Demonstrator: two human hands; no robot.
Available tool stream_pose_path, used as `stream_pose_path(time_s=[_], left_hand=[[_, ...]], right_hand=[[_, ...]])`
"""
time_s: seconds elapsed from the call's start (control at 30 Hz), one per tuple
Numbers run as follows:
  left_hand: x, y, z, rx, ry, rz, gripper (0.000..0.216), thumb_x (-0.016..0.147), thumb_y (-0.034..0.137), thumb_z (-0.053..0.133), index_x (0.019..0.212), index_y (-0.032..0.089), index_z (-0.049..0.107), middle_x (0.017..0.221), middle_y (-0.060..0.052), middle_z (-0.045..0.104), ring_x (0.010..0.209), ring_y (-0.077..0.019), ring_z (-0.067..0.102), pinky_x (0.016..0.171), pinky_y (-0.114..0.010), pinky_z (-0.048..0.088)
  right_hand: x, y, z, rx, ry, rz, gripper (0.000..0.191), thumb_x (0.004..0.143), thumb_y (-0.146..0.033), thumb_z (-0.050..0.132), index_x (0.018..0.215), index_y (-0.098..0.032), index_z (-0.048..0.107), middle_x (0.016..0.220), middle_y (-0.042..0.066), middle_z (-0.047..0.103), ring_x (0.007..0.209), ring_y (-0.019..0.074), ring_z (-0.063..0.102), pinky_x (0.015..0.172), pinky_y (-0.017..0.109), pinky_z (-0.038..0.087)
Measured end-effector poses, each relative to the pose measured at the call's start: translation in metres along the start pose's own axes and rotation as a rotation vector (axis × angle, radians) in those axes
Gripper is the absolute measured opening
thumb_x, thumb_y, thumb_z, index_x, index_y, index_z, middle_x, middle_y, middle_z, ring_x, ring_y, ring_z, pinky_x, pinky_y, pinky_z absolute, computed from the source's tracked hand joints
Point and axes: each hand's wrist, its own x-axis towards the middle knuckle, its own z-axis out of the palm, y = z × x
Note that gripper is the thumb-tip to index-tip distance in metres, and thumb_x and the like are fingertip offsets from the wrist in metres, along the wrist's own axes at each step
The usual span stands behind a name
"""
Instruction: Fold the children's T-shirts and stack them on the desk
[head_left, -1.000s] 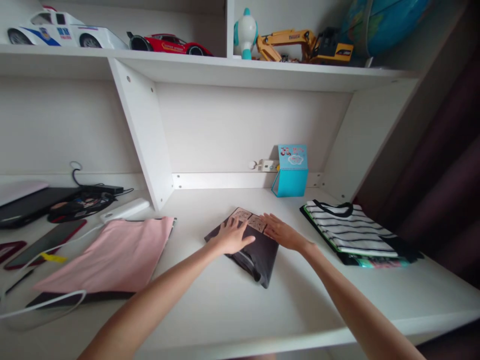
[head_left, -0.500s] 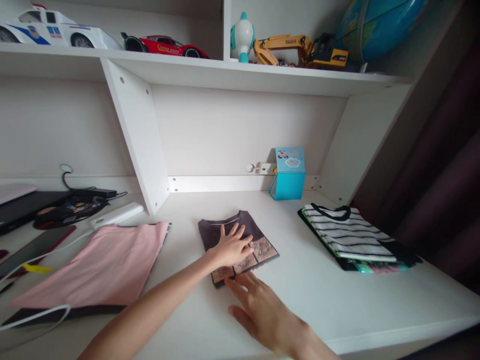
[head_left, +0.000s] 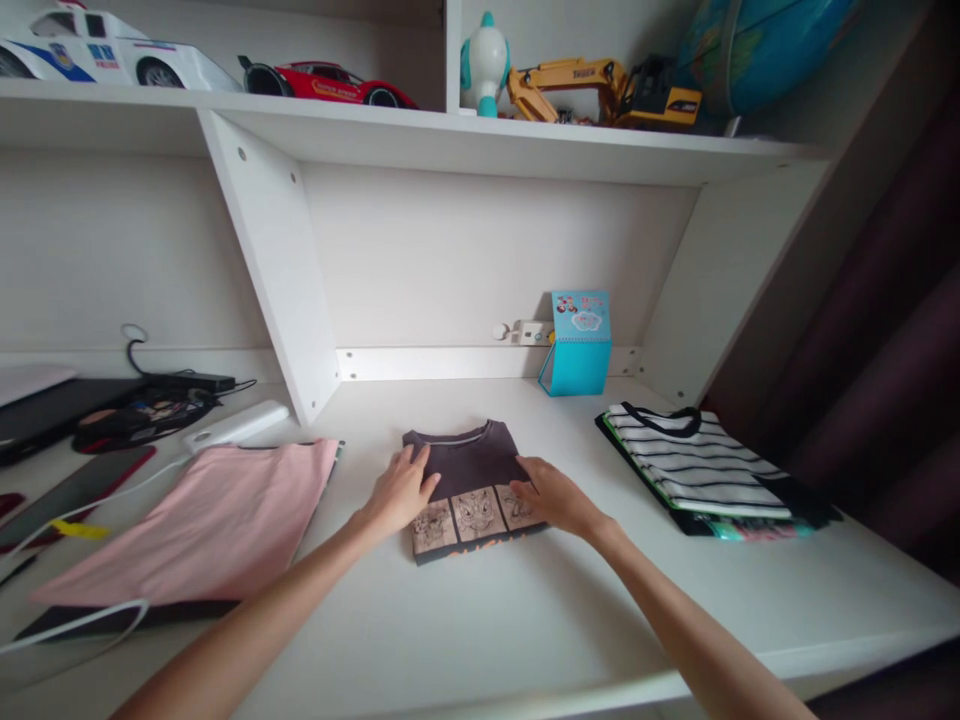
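A pink cloth lies at about 9 o'clock of the work, with a phone and cables beyond it. The left hand rests flat and open on the left edge of the folded dark T-shirt, gripping nothing. The shirt lies at the middle of the white worktop, collar toward 12 o'clock, printed panels toward 6. The right hand lies open on its right edge, fingers spread, pressing rather than holding. At 3 o'clock sits a striped folded stack; a blue box stands at 1 o'clock. The step looks like squaring and flattening the finished fold; next would call for a light even press or a lift from both sides. Half a second earlier the shirt lay skewed and the right hand was off it, nearer the worktop's front edge
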Motion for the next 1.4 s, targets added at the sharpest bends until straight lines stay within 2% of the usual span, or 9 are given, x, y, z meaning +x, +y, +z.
stream_pose_path(time_s=[0.07, 0.2, 0.43, 0.6, 0.67, 0.77, 0.97, 1.2, 1.4], left_hand=[[-0.007, -0.003, -0.008, 0.045, 0.034, -0.055, 0.047, 0.089, 0.032, 0.037, 0.128, 0.008, 0.047, 0.116, -0.021, 0.058, 0.110, -0.0311, 0.054, 0.086, -0.037, 0.043], [-0.013, -0.010, -0.010, -0.040, 0.005, -0.018, 0.042, 0.084, 0.027, 0.047, 0.122, 0.009, 0.054, 0.102, -0.017, 0.064, 0.093, -0.0270, 0.062, 0.080, -0.033, 0.045], [-0.005, -0.009, 0.003, -0.622, 0.034, -0.128, 0.053, 0.077, 0.021, 0.054, 0.128, 0.011, 0.047, 0.101, -0.011, 0.066, 0.084, -0.0199, 0.064, 0.076, -0.028, 0.048], [-0.004, 0.011, 0.002, -1.082, -0.046, -0.227, 0.054, 0.073, 0.016, 0.058, 0.126, 0.014, 0.045, 0.098, -0.010, 0.065, 0.084, -0.0183, 0.063, 0.070, -0.027, 0.050], [-0.001, 0.028, 0.004, -1.143, -0.045, -0.202, 0.052, 0.071, 0.014, 0.060, 0.121, 0.013, 0.050, 0.101, -0.011, 0.065, 0.082, -0.0182, 0.063, 0.070, -0.028, 0.051], [0.011, 0.067, 0.006, -1.056, 0.095, -0.051, 0.052, 0.069, 0.012, 0.061, 0.120, 0.014, 0.055, 0.114, -0.012, 0.061, 0.074, -0.0156, 0.063, 0.074, -0.030, 0.052], [0.062, 0.179, 0.003, -1.021, 0.243, 0.341, 0.057, 0.071, 0.009, 0.057, 0.127, 0.019, 0.052, 0.134, -0.009, 0.048, 0.097, -0.0178, 0.060, 0.085, -0.028, 0.051], [0.115, 0.282, 0.028, -1.065, 0.107, 0.342, 0.061, 0.068, 0.010, 0.061, 0.128, 0.012, 0.050, 0.132, -0.014, 0.050, 0.115, -0.0239, 0.053, 0.101, -0.034, 0.040], [0.126, 0.308, 0.066, -1.091, -0.071, 0.210, 0.079, 0.067, 0.016, 0.065, 0.139, 0.012, 0.033, 0.143, -0.015, 0.035, 0.133, -0.0266, 0.031, 0.110, -0.033, 0.027]], right_hand=[[0.007, 0.004, -0.003, 0.003, 0.058, 0.094, 0.038, 0.088, -0.030, 0.042, 0.118, -0.012, 0.058, 0.110, 0.016, 0.064, 0.103, 0.0253, 0.059, 0.085, 0.033, 0.043], [0.023, 0.012, 0.005, 0.058, 0.103, 0.216, 0.025, 0.078, -0.027, 0.054, 0.098, -0.018, 0.066, 0.087, 0.008, 0.070, 0.083, 0.0210, 0.065, 0.068, 0.026, 0.044], [0.036, 0.015, 0.014, 0.150, 0.131, 0.234, 0.010, 0.068, -0.024, 0.058, 0.073, -0.017, 0.064, 0.069, 0.004, 0.067, 0.068, 0.0170, 0.062, 0.050, 0.021, 0.037], [0.024, 0.017, -0.003, 0.137, 0.247, 0.159, 0.009, 0.071, -0.017, 0.053, 0.077, -0.019, 0.059, 0.077, 0.003, 0.067, 0.071, 0.0161, 0.061, 0.057, 0.022, 0.038], [0.013, 0.023, -0.016, 0.126, 0.313, 0.138, 0.013, 0.075, -0.018, 0.051, 0.086, -0.020, 0.058, 0.082, 0.003, 0.068, 0.075, 0.0168, 0.062, 0.062, 0.023, 0.039], [-0.007, 0.043, -0.043, 0.094, 0.421, 0.157, 0.017, 0.079, -0.023, 0.049, 0.095, -0.022, 0.055, 0.086, 0.004, 0.068, 0.079, 0.0197, 0.063, 0.066, 0.025, 0.040], [-0.050, 0.127, -0.114, -0.068, 0.669, 0.393, 0.027, 0.080, -0.033, 0.048, 0.103, -0.021, 0.056, 0.093, 0.012, 0.067, 0.084, 0.0293, 0.062, 0.063, 0.032, 0.039], [-0.090, 0.226, -0.168, -0.214, 0.696, 0.586, 0.034, 0.078, -0.039, 0.047, 0.105, -0.021, 0.058, 0.098, 0.018, 0.066, 0.078, 0.0326, 0.063, 0.055, 0.036, 0.040], [-0.092, 0.263, -0.154, -0.324, 0.619, 0.595, 0.050, 0.083, -0.045, 0.034, 0.120, -0.016, 0.053, 0.093, 0.025, 0.065, 0.076, 0.0391, 0.063, 0.054, 0.043, 0.041]])
